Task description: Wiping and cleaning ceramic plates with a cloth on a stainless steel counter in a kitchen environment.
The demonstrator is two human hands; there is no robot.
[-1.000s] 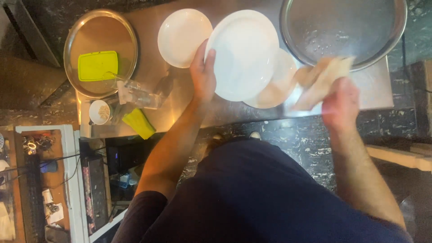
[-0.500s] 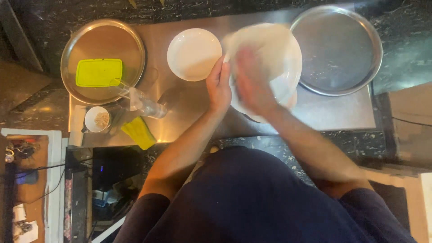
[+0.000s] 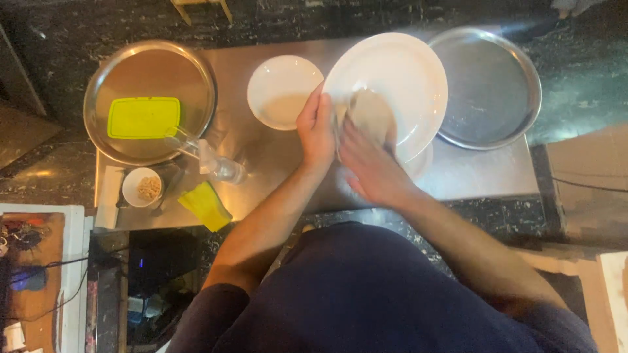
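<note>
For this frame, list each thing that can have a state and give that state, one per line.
Large white plate: tilted, held at its edge by the left hand.
Cloth: pressed on the plate by the right hand.
Small white plate: flat, empty.
Right metal tray: empty.
Left metal tray: holds a green lid.
Small bowl: holds something tan.

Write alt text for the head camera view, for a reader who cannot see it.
A person's left hand holds a large white plate by its rim while the right hand presses a beige cloth against it, above a steel table. A smaller white plate and two round metal trays flank them.
</note>
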